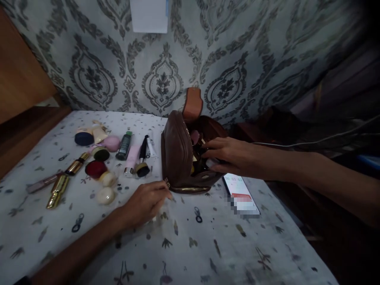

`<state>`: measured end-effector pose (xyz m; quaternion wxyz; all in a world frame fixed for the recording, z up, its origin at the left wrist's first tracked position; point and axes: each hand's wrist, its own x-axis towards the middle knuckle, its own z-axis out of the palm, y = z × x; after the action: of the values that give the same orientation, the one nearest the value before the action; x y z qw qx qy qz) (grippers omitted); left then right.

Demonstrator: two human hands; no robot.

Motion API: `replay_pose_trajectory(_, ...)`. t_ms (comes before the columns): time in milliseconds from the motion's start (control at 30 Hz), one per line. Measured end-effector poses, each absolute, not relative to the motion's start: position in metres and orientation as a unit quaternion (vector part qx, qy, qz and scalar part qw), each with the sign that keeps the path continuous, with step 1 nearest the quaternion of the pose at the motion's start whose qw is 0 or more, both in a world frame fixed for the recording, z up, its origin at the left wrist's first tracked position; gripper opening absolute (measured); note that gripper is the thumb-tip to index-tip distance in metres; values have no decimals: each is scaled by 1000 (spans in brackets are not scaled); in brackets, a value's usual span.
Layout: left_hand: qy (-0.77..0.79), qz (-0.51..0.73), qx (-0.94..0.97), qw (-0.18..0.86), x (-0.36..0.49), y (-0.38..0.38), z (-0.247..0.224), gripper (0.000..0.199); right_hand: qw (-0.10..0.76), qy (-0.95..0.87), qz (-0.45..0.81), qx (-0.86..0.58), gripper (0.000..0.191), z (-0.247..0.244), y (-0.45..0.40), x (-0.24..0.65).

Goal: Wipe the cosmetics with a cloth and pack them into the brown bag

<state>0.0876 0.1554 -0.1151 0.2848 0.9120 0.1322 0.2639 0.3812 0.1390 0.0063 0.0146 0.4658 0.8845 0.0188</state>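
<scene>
A brown zippered bag (176, 152) stands open on the patterned white cloth, with several small items inside it. My right hand (221, 154) reaches into the bag's opening from the right, fingers extended among the contents; its fingertips are partly in shadow. My left hand (150, 202) is closed at the bag's lower left corner, by the zipper end, and what it pinches is too small to make out. Left of the bag lie a green tube (124, 146), a pink tube (132, 159), a red round container (95, 169) and gold bottles (57, 192).
A lit phone (242, 194) lies on the cloth right of the bag. Behind rises a patterned curtain (163, 79). Brown wooden furniture (26, 75) borders the left side, and a white cable (311, 140) runs at the right.
</scene>
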Motion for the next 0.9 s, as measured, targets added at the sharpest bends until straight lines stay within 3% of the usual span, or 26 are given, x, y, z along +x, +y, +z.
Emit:
replay_pose_trajectory(100, 128, 245, 929, 245, 82, 149, -111, 31, 21, 884, 31, 467, 24, 16, 139, 372)
replay_pose_trajectory(267, 158, 201, 955, 153, 60, 138, -112, 26, -122, 861, 67, 489, 27, 25, 127, 317)
replay_pose_trajectory(367, 170, 194, 959, 119, 42, 130, -117, 23, -148, 867, 14, 475, 23, 4, 126, 270)
replay_pose_trajectory(500, 166, 188, 962, 106, 21, 123, -127, 40, -148, 824, -103, 537, 28, -40, 144, 214)
replay_pose_trajectory(600, 178, 182, 962, 100, 13, 123, -132, 39, -154, 689, -189, 683, 34, -67, 171, 186)
replay_pose_trajectory(767, 182, 179, 961, 108, 9, 127, -132, 57, -185, 543, -151, 805, 45, -92, 221, 163)
replay_pose_trajectory(900, 224, 165, 955, 102, 4, 130, -131, 68, -192, 470, -145, 849, 41, -105, 246, 157)
